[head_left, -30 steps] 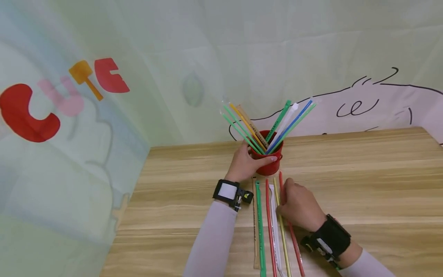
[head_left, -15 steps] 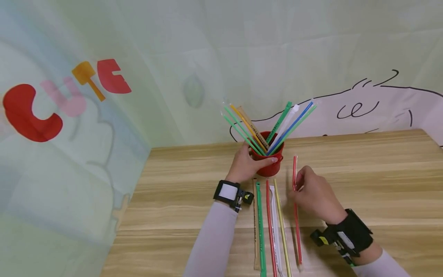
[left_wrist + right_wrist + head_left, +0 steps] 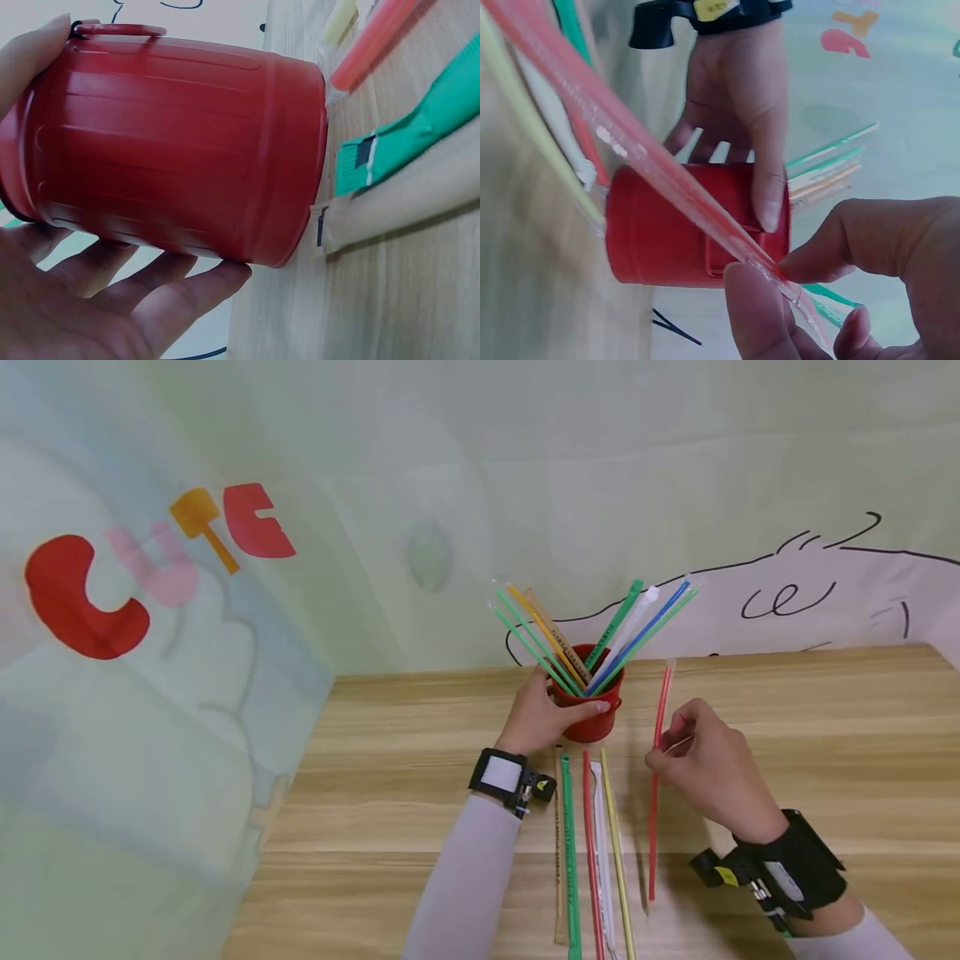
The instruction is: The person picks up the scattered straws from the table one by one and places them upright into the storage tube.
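Note:
My left hand (image 3: 534, 718) holds a small red bucket (image 3: 594, 727) at its left side, thumb across the front near the rim. In the left wrist view the fingers curve around the bucket (image 3: 165, 150). Several wrapped straws (image 3: 637, 622) stand in it, fanned out in green, orange, brown, white and blue. To the right of the bucket, my right hand (image 3: 716, 768) pinches a red straw (image 3: 653, 843) in a clear wrapper between thumb and fingertips. That straw stands tilted, its top leaning slightly right. The right wrist view shows the pinch near one end of the straw (image 3: 660, 176).
In front of the bucket several straws lie side by side on the wooden table (image 3: 390, 793): a brown one (image 3: 558, 868), a green one (image 3: 572, 868), a red one (image 3: 592, 868), a white one (image 3: 605, 868) and a yellow one (image 3: 618, 860). A printed cloth backdrop (image 3: 420, 468) hangs behind.
My right hand has lifted the red straw from the right end of the row and carried it right and away from me. The left hand keeps its hold on the bucket.

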Action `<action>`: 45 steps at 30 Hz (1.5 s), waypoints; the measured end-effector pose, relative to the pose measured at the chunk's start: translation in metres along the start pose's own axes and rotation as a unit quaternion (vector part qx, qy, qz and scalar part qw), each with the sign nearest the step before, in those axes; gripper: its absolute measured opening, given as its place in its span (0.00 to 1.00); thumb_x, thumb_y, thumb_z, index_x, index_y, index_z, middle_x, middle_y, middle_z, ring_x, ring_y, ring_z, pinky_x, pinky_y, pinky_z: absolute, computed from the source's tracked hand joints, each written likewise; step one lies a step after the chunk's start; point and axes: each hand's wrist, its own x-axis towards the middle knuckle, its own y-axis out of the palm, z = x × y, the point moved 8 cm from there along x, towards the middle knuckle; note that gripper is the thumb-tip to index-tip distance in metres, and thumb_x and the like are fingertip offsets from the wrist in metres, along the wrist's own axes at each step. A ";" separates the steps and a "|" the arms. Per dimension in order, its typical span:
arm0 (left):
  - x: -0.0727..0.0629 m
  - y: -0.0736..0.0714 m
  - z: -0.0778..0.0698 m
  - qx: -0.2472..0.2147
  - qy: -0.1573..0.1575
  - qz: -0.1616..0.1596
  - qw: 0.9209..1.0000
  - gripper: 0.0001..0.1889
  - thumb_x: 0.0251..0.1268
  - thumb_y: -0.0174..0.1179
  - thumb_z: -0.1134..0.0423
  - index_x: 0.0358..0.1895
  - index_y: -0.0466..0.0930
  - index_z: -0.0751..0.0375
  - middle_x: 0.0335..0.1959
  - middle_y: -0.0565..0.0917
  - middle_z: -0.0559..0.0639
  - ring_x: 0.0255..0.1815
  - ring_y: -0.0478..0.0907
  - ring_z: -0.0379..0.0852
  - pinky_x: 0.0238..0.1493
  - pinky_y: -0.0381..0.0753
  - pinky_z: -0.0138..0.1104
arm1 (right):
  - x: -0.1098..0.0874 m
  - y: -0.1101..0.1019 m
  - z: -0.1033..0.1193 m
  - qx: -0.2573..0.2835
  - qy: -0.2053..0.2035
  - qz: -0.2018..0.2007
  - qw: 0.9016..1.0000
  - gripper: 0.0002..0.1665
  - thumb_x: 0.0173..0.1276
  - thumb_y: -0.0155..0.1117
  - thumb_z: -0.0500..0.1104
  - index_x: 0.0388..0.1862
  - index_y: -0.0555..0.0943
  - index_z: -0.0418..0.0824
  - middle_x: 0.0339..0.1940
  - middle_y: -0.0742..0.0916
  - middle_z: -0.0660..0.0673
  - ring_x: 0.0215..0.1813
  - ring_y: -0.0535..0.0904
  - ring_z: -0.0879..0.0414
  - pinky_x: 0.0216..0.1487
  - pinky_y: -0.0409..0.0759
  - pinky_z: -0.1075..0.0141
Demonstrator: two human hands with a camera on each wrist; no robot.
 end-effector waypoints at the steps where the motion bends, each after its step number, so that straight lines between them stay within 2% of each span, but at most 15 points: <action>1: 0.000 0.001 0.000 -0.001 0.000 0.001 1.000 0.43 0.58 0.76 0.43 0.74 0.64 0.45 0.66 0.78 0.45 0.68 0.75 0.45 0.66 0.80 0.49 | 0.000 -0.003 0.000 0.001 0.000 -0.005 1.000 0.23 0.63 0.74 0.39 0.46 0.69 0.34 0.38 0.87 0.38 0.36 0.85 0.52 0.27 0.80 0.66; 8: 0.000 0.003 -0.001 -0.002 -0.002 0.003 1.000 0.43 0.58 0.76 0.43 0.74 0.64 0.47 0.67 0.78 0.46 0.68 0.75 0.46 0.65 0.81 0.48 | 0.003 -0.024 0.004 0.024 -0.012 -0.041 0.999 0.22 0.65 0.72 0.36 0.48 0.69 0.33 0.41 0.87 0.34 0.36 0.86 0.53 0.28 0.83 0.69; 15: -0.001 0.000 0.000 0.006 -0.006 -0.003 1.000 0.44 0.58 0.76 0.43 0.74 0.63 0.48 0.67 0.77 0.47 0.67 0.75 0.46 0.65 0.81 0.48 | 0.009 -0.042 0.009 0.046 -0.031 -0.084 0.995 0.22 0.65 0.71 0.33 0.51 0.69 0.30 0.43 0.88 0.31 0.30 0.83 0.72 0.30 0.84 0.74; 18: -0.001 -0.001 0.001 0.005 -0.007 -0.003 1.000 0.44 0.58 0.76 0.43 0.74 0.63 0.48 0.67 0.77 0.47 0.67 0.75 0.46 0.65 0.81 0.49 | 0.009 -0.050 0.012 0.052 -0.034 -0.102 0.993 0.24 0.65 0.71 0.33 0.53 0.68 0.29 0.44 0.87 0.30 0.30 0.81 0.76 0.30 0.83 0.77; 21: -0.001 -0.001 0.000 0.004 -0.006 -0.004 1.000 0.44 0.57 0.76 0.43 0.74 0.63 0.48 0.66 0.78 0.47 0.67 0.75 0.46 0.64 0.82 0.48 | 0.010 -0.058 0.016 0.060 -0.039 -0.123 0.990 0.24 0.67 0.70 0.34 0.54 0.67 0.30 0.44 0.87 0.34 0.29 0.82 0.76 0.30 0.83 0.77; 23: -0.001 -0.001 0.000 0.004 -0.005 -0.004 1.000 0.45 0.57 0.76 0.43 0.74 0.63 0.48 0.66 0.78 0.47 0.67 0.76 0.45 0.64 0.82 0.48 | 0.010 -0.064 0.019 0.070 -0.043 -0.138 0.987 0.23 0.67 0.70 0.34 0.53 0.67 0.32 0.41 0.87 0.40 0.29 0.83 0.75 0.31 0.83 0.77; 27: 0.000 0.000 0.000 0.005 -0.002 -0.006 1.000 0.45 0.57 0.77 0.44 0.75 0.63 0.48 0.67 0.78 0.46 0.67 0.76 0.45 0.64 0.82 0.47 | 0.012 -0.075 0.025 0.099 -0.052 -0.167 0.980 0.22 0.66 0.71 0.34 0.49 0.67 0.38 0.35 0.85 0.60 0.29 0.84 0.74 0.31 0.84 0.77; 30: -0.001 0.000 0.000 0.003 -0.004 -0.006 1.000 0.45 0.56 0.77 0.44 0.75 0.63 0.47 0.67 0.78 0.47 0.67 0.75 0.45 0.64 0.82 0.47 | 0.014 -0.084 0.031 0.118 -0.061 -0.191 0.973 0.22 0.65 0.73 0.33 0.47 0.68 0.44 0.33 0.84 0.68 0.30 0.84 0.74 0.31 0.84 0.78; 37: 0.000 0.001 0.002 0.000 -0.013 -0.005 1.000 0.45 0.57 0.77 0.43 0.74 0.62 0.46 0.67 0.77 0.47 0.68 0.75 0.46 0.64 0.82 0.49 | 0.020 -0.105 0.047 0.162 -0.081 -0.252 0.951 0.22 0.65 0.72 0.31 0.44 0.71 0.50 0.34 0.86 0.67 0.29 0.85 0.72 0.34 0.83 0.80; 45: 0.001 0.002 0.003 0.008 -0.007 -0.006 1.000 0.44 0.57 0.77 0.43 0.73 0.64 0.46 0.65 0.78 0.46 0.67 0.75 0.46 0.64 0.82 0.49 | 0.028 -0.118 0.056 0.195 -0.094 -0.293 0.931 0.21 0.66 0.71 0.32 0.45 0.72 0.51 0.36 0.86 0.61 0.32 0.87 0.70 0.36 0.84 0.79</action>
